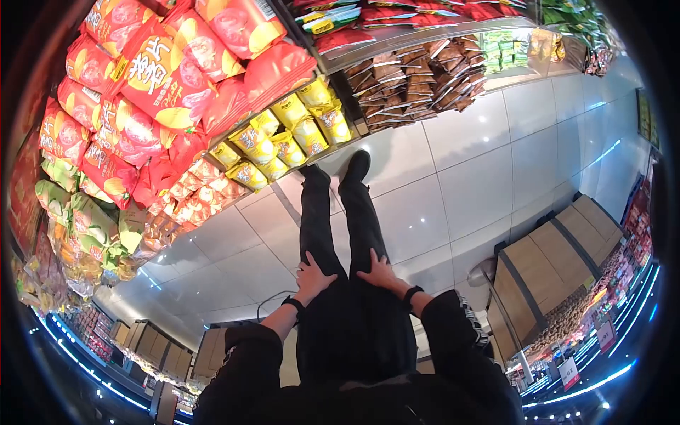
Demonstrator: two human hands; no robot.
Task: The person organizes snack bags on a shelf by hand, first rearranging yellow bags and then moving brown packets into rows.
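Observation:
My left hand (316, 280) rests on the dark trousers (327, 237) at my left leg, fingers spread and holding nothing. On the other leg lies my right hand (380, 273), also with fingers apart and nothing in it. Each wrist wears a dark band. Ahead of my feet, yellow snack packets (289, 145) fill a low compartment of the display. Large red chip bags (159, 74) are heaped above and to the left. Neither hand touches the goods.
Brown packets (407, 78) hang along the display to the right of the yellow ones. Green bags (88, 219) are stacked at the far left. Wood-panelled counters (552, 262) stand on the right, across the tiled floor (453, 191). More lit shelves curve along the lower edges.

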